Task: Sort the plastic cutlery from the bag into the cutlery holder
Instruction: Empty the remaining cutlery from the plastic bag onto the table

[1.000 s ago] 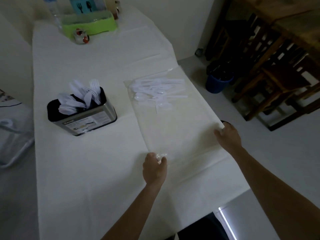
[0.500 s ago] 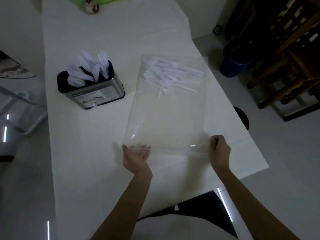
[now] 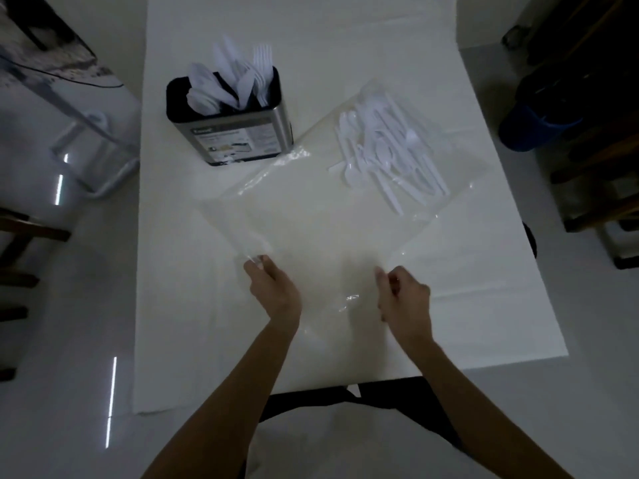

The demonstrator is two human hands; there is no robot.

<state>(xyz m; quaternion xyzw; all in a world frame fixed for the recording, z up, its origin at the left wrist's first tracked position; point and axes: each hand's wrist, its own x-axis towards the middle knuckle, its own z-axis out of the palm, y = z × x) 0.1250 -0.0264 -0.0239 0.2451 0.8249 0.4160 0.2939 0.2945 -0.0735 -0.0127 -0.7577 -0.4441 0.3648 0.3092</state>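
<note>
A large clear plastic bag (image 3: 321,223) lies slanted across the white table. A heap of white plastic cutlery (image 3: 387,150) sits inside its far right end. My left hand (image 3: 271,288) pinches the bag's near left edge. My right hand (image 3: 403,299) grips the near edge about a hand's width to the right. The metal cutlery holder (image 3: 238,140) with a black rim stands at the far left, just touching the bag's far edge. White spoons, forks and knives (image 3: 235,81) stick up out of it.
The white table (image 3: 484,305) ends close to my body and on the right. A blue bucket (image 3: 532,129) and dark wooden furniture (image 3: 594,167) stand on the floor at right. A white metal frame (image 3: 90,140) stands left of the table.
Both hands have pulled the bag's near edge towards me and come closer together. The bag has turned slantwise, and the camera has tilted further down over the table.
</note>
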